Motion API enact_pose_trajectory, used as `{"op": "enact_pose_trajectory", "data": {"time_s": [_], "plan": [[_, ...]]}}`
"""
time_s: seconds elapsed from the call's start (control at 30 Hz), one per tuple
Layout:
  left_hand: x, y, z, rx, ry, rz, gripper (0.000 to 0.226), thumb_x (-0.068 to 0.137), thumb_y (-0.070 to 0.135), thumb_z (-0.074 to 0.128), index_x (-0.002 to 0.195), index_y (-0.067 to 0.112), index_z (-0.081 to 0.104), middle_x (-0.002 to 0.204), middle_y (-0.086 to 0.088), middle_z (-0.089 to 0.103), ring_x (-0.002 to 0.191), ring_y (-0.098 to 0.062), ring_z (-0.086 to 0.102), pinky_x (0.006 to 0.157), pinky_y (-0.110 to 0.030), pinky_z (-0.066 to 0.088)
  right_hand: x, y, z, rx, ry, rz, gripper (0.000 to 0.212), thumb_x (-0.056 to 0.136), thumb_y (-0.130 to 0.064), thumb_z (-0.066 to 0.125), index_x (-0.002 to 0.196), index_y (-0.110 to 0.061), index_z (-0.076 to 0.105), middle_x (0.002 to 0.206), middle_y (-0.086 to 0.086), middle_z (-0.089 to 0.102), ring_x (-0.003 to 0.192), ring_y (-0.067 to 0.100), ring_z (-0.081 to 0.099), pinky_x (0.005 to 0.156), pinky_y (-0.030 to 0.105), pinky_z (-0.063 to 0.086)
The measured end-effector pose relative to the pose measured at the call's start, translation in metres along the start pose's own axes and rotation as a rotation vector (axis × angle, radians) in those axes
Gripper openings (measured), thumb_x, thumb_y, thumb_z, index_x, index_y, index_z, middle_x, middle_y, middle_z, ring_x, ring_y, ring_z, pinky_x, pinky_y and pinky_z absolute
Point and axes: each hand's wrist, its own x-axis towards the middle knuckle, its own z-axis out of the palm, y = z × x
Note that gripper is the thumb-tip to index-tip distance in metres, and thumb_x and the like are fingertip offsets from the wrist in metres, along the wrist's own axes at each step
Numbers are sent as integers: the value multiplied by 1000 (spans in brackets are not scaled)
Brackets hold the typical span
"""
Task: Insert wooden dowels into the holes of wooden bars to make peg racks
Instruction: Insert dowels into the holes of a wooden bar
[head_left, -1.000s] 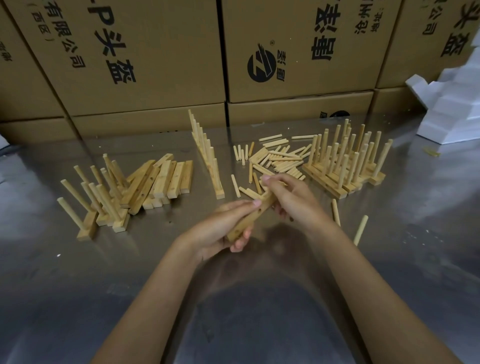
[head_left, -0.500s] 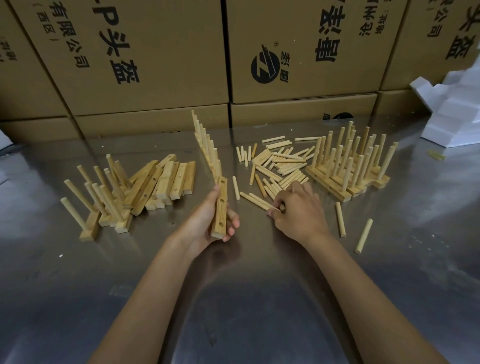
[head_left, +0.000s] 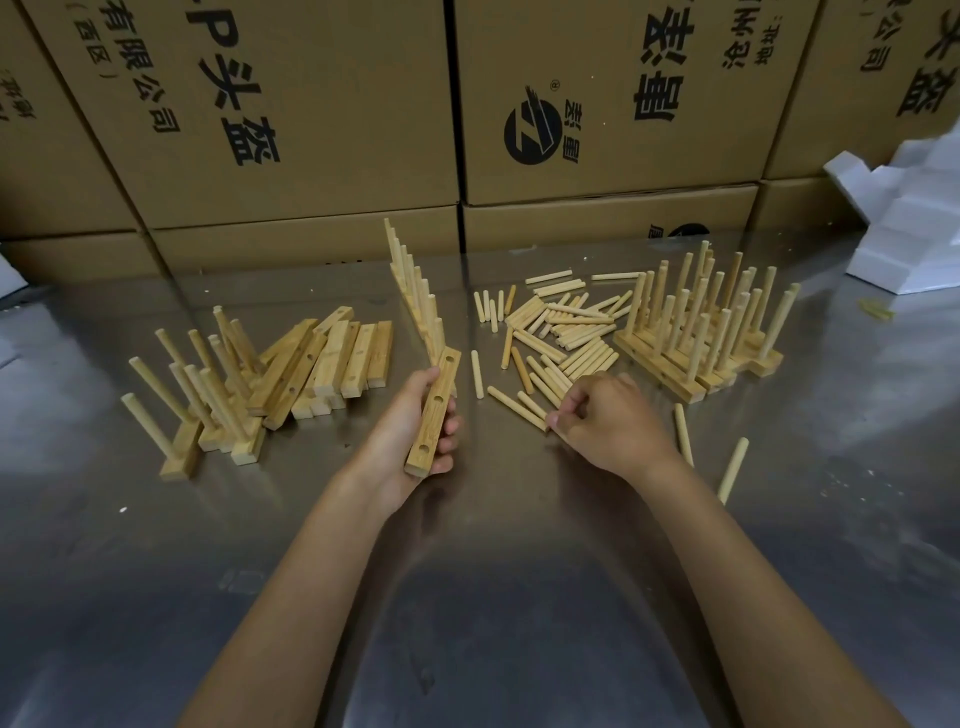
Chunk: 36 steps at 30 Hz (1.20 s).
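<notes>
My left hand (head_left: 410, 441) grips a wooden bar (head_left: 434, 411) with three empty holes, held nearly upright above the steel table (head_left: 493, 597). To its right, my right hand (head_left: 608, 421) lies over the near edge of the loose dowel pile (head_left: 561, 332), its fingertips pinching a dowel (head_left: 519, 409) that still lies on the table. Finished peg racks (head_left: 701, 322) stand at the right, more racks (head_left: 202, 395) at the left, and a long row of pegged bars (head_left: 415, 291) stands in the middle.
A stack of blank bars (head_left: 332, 358) lies left of centre. Two stray dowels (head_left: 732, 467) lie right of my right hand. Cardboard boxes (head_left: 291, 114) wall off the back; white foam (head_left: 914, 208) sits at the far right.
My hands parted: the left turned the bar upright, the right reached to the dowel pile and now pinches a dowel.
</notes>
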Motion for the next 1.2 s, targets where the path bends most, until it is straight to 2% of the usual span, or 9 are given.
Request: {"op": "enact_pose_trajectory", "data": {"time_s": [0.2, 0.37, 0.5, 0.6, 0.67, 0.73, 0.9, 1.07, 1.2], "plan": [[-2, 2, 1, 24, -27, 4, 41, 101, 50, 42, 80, 15, 50, 61, 2, 44, 49, -11, 36, 36, -20, 29, -2, -3, 2, -147, -69, -24, 15, 87, -38, 72, 80, -29, 62, 90, -9, 47, 105, 13, 39, 84, 31, 36], [-3, 2, 0, 18, -23, 12, 41, 100, 50, 45, 82, 14, 53, 61, 2, 45, 47, -10, 36, 36, -20, 31, -3, -6, -4, -180, -65, -8, 9, 90, -22, 61, 85, -23, 68, 97, -3, 53, 108, 18, 44, 88, 34, 40], [-3, 2, -1, -2, -39, 37, 40, 102, 45, 46, 99, 12, 69, 61, 1, 47, 47, -9, 39, 39, -20, 35, -7, -20, -14, 349, -161, -16, 14, 94, -12, 58, 89, -24, 57, 81, -5, 62, 77, 11, 53, 64, 26, 40], [-4, 3, -1, -34, -68, 58, 33, 101, 40, 48, 97, 15, 70, 63, 0, 53, 47, -9, 44, 40, -20, 37, -17, -35, -9, 488, -303, -157, 25, 96, -6, 53, 106, -28, 59, 78, -4, 67, 71, 3, 55, 63, 21, 42], [-5, 3, -3, -66, -87, 70, 27, 100, 38, 52, 94, 15, 65, 64, -1, 52, 48, -10, 43, 37, -20, 35, -20, -39, -1, 387, -258, -220, 31, 96, -10, 53, 118, -30, 62, 79, -3, 63, 70, 4, 55, 64, 26, 45], [-5, 4, -5, -84, -91, 91, 22, 98, 36, 56, 97, 16, 66, 66, -2, 52, 49, -10, 46, 36, -19, 35, -19, -40, 3, 311, -124, -234, 34, 95, -14, 51, 121, -31, 65, 72, -12, 58, 59, 0, 52, 54, 18, 41], [-6, 4, -6, -74, -137, 146, 29, 94, 32, 61, 120, 29, 72, 69, 2, 52, 57, -9, 49, 37, -20, 36, -16, -35, 1, 327, 117, -241, 16, 95, -25, 59, 101, -31, 72, 55, -27, 54, 51, -1, 51, 45, 12, 31], [-7, 5, -4, 32, -157, 160, 27, 94, 32, 59, 116, 41, 73, 68, 6, 52, 57, -7, 49, 39, -20, 34, -14, -32, 2, 232, 159, -244, 10, 94, -40, 61, 94, -38, 71, 59, -9, 59, 52, 9, 52, 52, 28, 40], [-8, 6, -7, 113, -162, 176, 27, 95, 35, 59, 116, 47, 71, 66, 10, 56, 57, -5, 50, 42, -20, 36, -16, -34, -2, 183, 153, -260, 18, 94, -39, 59, 108, -41, 70, 82, -10, 73, 76, 14, 69, 69, 36, 56]]}}
